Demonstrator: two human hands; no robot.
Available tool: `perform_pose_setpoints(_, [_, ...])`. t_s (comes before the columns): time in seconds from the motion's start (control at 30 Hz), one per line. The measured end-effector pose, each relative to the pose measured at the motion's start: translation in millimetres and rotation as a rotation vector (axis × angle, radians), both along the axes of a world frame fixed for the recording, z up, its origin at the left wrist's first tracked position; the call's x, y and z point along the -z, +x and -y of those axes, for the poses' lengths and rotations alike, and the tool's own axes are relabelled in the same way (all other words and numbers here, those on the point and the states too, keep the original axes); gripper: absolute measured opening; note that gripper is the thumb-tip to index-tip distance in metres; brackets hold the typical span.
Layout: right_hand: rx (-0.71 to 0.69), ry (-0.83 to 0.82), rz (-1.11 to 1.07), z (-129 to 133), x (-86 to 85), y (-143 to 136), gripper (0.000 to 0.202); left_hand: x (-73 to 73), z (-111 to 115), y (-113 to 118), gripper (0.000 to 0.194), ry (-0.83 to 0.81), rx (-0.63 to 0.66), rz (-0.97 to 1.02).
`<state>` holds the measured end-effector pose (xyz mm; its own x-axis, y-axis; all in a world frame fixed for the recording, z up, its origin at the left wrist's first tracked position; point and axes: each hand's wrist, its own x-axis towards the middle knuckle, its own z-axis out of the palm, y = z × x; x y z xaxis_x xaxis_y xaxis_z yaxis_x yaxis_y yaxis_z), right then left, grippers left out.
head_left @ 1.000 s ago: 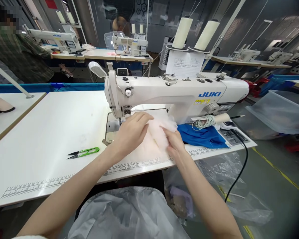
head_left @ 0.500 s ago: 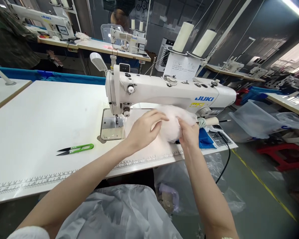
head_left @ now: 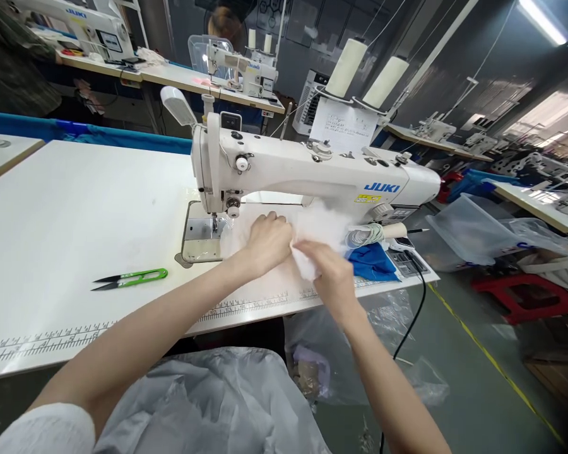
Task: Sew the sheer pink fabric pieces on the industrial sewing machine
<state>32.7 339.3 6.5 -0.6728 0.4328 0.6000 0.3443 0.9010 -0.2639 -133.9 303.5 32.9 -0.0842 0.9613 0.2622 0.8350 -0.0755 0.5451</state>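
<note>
Sheer pale pink-white fabric lies bunched under the arm of a white sewing machine, to the right of its needle plate. My left hand is closed in a fist on the fabric, knuckles up, its fingertips hidden. Close beside it, my right hand pinches a gathered fold of the same fabric, a white corner hanging below the fingers. Green thread snips rest on the white tabletop, left of my left forearm.
Right of the fabric are a coil of pale cord, a blue cloth and a black cable. A printed ruler runs along the table's front edge. Thread cones stand behind the machine. A person is at the far left.
My left hand has gone from loosely spread to a fist on the fabric. My right hand has moved left beside it, drawing the bunched fabric along and uncovering the cord and blue cloth.
</note>
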Motion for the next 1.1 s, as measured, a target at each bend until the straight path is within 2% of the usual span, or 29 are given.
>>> perform_pose_setpoints(0.07, [0.028,-0.092,0.108,3.6,21.4,-2.7,0.064,3.8,22.7,-10.9,0.020,0.004,-0.031,-0.096])
perform_pose_setpoints(0.13, [0.020,-0.158,0.112,4.9,36.6,-4.3,0.066,6.6,46.3,-22.6,0.023,0.025,-0.052,-0.170])
perform_pose_setpoints(0.23, [-0.004,-0.221,-0.028,6.6,46.0,-3.8,0.059,13.0,73.9,-39.2,0.024,0.100,-0.143,-0.285])
perform_pose_setpoints(0.3, [0.013,-0.222,-0.078,9.7,47.9,-3.1,0.050,19.9,83.4,-47.8,0.022,0.120,-0.190,-0.357])
perform_pose_setpoints(0.37, [0.041,-0.197,-0.038,14.5,50.1,-3.7,0.049,27.2,85.8,-53.0,0.020,0.111,-0.184,-0.408])
perform_pose_setpoints(0.47, [0.083,-0.157,0.050,21.5,55.0,-6.7,0.063,34.2,81.3,-55.1,0.021,0.119,-0.131,-0.458])
perform_pose_setpoints(0.57, [0.107,-0.159,0.083,24.0,58.3,-7.9,0.066,34.8,75.5,-55.1,0.023,0.135,-0.082,-0.494])
perform_pose_setpoints(0.67, [0.095,-0.242,0.096,21.2,57.7,-4.9,0.068,32.4,73.0,-56.0,0.025,0.128,-0.040,-0.528])
perform_pose_setpoints(0.93, [0.142,-0.420,0.006,6.5,42.8,-7.6,0.060,31.8,69.5,-51.7,0.028,0.129,0.127,-0.528])
perform_pose_setpoints(1.0, [0.156,-0.410,-0.005,5.5,36.9,-15.0,0.062,33.6,68.0,-50.3,0.030,0.134,0.152,-0.511])
perform_pose_setpoints(1.1, [0.161,-0.301,-0.013,6.6,31.2,-28.6,0.061,35.3,68.1,-49.2,0.033,0.143,0.166,-0.497])
